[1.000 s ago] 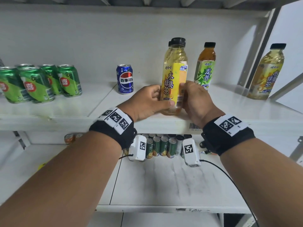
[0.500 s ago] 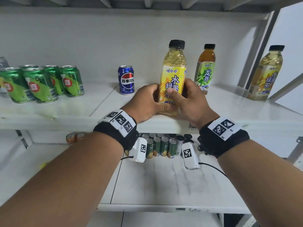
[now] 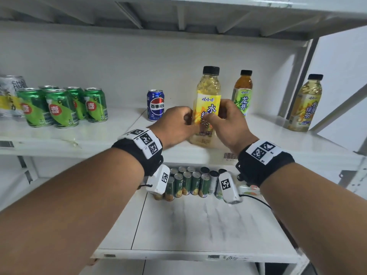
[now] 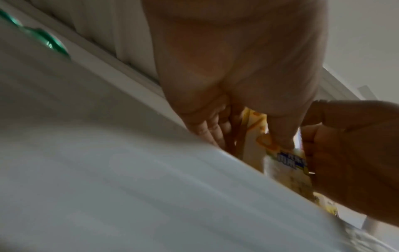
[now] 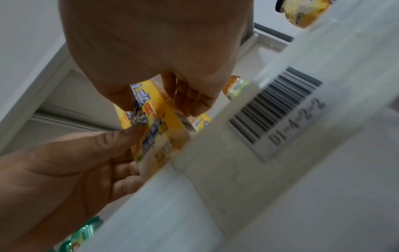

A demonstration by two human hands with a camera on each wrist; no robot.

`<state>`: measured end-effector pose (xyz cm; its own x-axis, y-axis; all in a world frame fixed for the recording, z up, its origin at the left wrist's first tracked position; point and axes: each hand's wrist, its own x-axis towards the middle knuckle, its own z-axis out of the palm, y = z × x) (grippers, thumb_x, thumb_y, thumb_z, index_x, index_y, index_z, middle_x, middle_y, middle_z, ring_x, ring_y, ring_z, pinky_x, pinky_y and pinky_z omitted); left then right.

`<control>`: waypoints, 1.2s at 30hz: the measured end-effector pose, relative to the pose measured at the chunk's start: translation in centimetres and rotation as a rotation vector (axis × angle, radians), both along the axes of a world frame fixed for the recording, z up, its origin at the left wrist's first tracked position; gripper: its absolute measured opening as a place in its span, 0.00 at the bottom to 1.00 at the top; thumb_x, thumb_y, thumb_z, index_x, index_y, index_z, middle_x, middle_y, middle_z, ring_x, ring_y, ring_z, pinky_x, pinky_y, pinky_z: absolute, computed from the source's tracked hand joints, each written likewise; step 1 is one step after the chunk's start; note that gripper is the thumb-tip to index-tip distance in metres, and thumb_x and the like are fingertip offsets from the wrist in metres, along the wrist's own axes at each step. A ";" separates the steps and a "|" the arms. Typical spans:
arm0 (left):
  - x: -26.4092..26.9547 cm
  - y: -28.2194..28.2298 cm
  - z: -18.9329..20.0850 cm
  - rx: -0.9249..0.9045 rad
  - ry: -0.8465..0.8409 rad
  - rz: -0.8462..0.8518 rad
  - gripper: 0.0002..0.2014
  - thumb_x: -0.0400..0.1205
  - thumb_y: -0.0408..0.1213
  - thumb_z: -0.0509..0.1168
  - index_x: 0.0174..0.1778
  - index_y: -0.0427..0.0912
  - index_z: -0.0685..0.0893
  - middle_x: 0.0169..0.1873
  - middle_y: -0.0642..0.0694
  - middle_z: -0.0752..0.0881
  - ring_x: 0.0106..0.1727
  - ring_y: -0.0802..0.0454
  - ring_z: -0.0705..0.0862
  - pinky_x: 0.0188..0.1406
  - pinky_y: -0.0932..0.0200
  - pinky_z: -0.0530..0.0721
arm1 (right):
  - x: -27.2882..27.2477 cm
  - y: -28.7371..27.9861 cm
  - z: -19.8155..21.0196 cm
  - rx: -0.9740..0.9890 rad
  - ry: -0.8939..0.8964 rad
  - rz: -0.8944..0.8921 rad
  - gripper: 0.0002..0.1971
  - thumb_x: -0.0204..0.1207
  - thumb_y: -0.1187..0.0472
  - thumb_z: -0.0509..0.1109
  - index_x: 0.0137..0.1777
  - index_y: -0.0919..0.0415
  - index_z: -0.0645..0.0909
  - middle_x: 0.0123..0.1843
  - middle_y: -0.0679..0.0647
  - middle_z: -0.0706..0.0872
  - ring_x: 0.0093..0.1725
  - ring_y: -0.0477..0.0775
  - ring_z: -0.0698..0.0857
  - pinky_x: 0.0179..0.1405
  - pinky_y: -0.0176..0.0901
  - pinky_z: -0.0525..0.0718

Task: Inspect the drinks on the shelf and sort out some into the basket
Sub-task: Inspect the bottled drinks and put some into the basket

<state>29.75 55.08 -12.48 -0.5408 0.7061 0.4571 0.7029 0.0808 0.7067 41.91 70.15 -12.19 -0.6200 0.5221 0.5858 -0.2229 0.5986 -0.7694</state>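
Note:
A tea bottle with a yellow label and black cap (image 3: 208, 100) stands upright on the upper white shelf (image 3: 123, 135). My left hand (image 3: 176, 126) grips its lower body from the left, and my right hand (image 3: 224, 120) grips it from the right, thumb across the label. The left wrist view shows the left fingers behind the yellow-label bottle (image 4: 254, 136) and the thumb in front. The same bottle (image 5: 159, 129) appears in the right wrist view, held between the right thumb and fingers. No basket is in view.
A Pepsi can (image 3: 155, 105) stands left of the bottle. Several green cans (image 3: 61, 108) stand further left. A Longjing tea bottle (image 3: 242, 94) and another yellow tea bottle (image 3: 303, 104) stand to the right. Several cans (image 3: 188, 182) line the lower shelf (image 3: 198, 231).
The bottle has been turned in both hands so its yellow label front faces me. My right thumb has moved onto the label. The view shifted slightly right.

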 end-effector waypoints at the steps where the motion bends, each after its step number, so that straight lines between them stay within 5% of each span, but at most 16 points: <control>1: 0.0 -0.1 0.7 0.015 0.017 0.013 0.15 0.84 0.48 0.80 0.61 0.44 0.90 0.50 0.49 0.96 0.54 0.47 0.95 0.62 0.38 0.93 | 0.1 0.1 0.5 -0.006 0.005 -0.001 0.24 0.78 0.57 0.78 0.73 0.57 0.79 0.56 0.51 0.92 0.54 0.48 0.92 0.54 0.47 0.91; 4: 0.0 0.1 3.5 0.115 0.028 0.062 0.13 0.88 0.44 0.74 0.62 0.39 0.88 0.46 0.50 0.91 0.49 0.50 0.90 0.63 0.37 0.91 | 0.4 0.6 2.2 -0.019 0.005 0.019 0.26 0.78 0.57 0.79 0.75 0.56 0.78 0.58 0.58 0.89 0.57 0.58 0.90 0.61 0.57 0.90; 7: 0.5 1.0 6.8 0.163 0.055 0.051 0.17 0.84 0.51 0.76 0.60 0.43 0.87 0.42 0.54 0.89 0.44 0.53 0.88 0.58 0.43 0.92 | 0.3 1.1 4.0 0.028 -0.086 0.082 0.27 0.76 0.59 0.83 0.73 0.53 0.78 0.56 0.51 0.91 0.52 0.49 0.92 0.51 0.46 0.91; 10: 0.6 2.0 9.6 0.133 0.177 0.057 0.25 0.78 0.58 0.77 0.64 0.46 0.87 0.51 0.52 0.92 0.52 0.51 0.91 0.57 0.51 0.90 | -0.1 1.8 5.8 0.106 -0.170 0.121 0.21 0.72 0.59 0.86 0.60 0.49 0.81 0.49 0.46 0.93 0.43 0.41 0.93 0.37 0.34 0.89; 12: 0.2 2.9 11.0 0.099 0.263 0.084 0.21 0.79 0.54 0.81 0.61 0.44 0.89 0.51 0.50 0.92 0.52 0.51 0.90 0.56 0.53 0.89 | -0.5 2.4 6.7 0.128 -0.194 0.148 0.18 0.71 0.63 0.86 0.55 0.51 0.83 0.45 0.45 0.94 0.41 0.40 0.93 0.33 0.31 0.87; 15: -0.8 4.9 12.8 0.066 0.339 0.125 0.15 0.81 0.47 0.82 0.54 0.40 0.91 0.47 0.47 0.92 0.47 0.50 0.89 0.50 0.53 0.87 | -1.5 3.7 8.0 0.165 -0.222 0.164 0.15 0.71 0.65 0.85 0.52 0.53 0.85 0.44 0.46 0.94 0.42 0.43 0.94 0.40 0.36 0.90; 19: -2.4 7.5 14.2 0.031 0.399 0.166 0.11 0.82 0.45 0.81 0.52 0.42 0.91 0.45 0.50 0.92 0.47 0.52 0.89 0.50 0.55 0.87 | -3.1 6.4 9.6 0.232 -0.254 0.115 0.14 0.71 0.61 0.85 0.51 0.52 0.85 0.43 0.44 0.92 0.38 0.39 0.91 0.32 0.27 0.83; 25: -4.0 11.4 15.0 -0.116 0.531 0.235 0.17 0.84 0.50 0.79 0.58 0.39 0.95 0.54 0.45 0.94 0.55 0.47 0.89 0.59 0.51 0.87 | -5.5 10.8 10.7 0.318 -0.382 0.078 0.16 0.73 0.55 0.85 0.56 0.60 0.86 0.51 0.55 0.92 0.52 0.58 0.91 0.55 0.57 0.91; 31: -3.8 14.9 15.8 -0.242 0.585 0.298 0.15 0.82 0.46 0.79 0.59 0.42 0.95 0.57 0.47 0.93 0.59 0.48 0.89 0.57 0.59 0.83 | -5.7 14.2 10.9 0.303 -0.424 0.105 0.18 0.73 0.53 0.85 0.58 0.61 0.88 0.53 0.59 0.92 0.54 0.63 0.92 0.61 0.65 0.90; 36: -2.0 19.3 17.4 -0.221 0.657 0.302 0.12 0.81 0.46 0.77 0.58 0.47 0.93 0.56 0.52 0.88 0.53 0.53 0.81 0.52 0.62 0.73 | -3.1 18.4 12.7 0.472 -0.349 -0.067 0.19 0.74 0.50 0.81 0.63 0.54 0.87 0.55 0.49 0.90 0.56 0.52 0.87 0.52 0.42 0.81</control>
<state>27.76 74.42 4.91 -0.3907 0.6831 0.6171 0.8986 0.4284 0.0948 38.80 88.59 0.51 -0.7922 0.2996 0.5316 0.0460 0.8980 -0.4376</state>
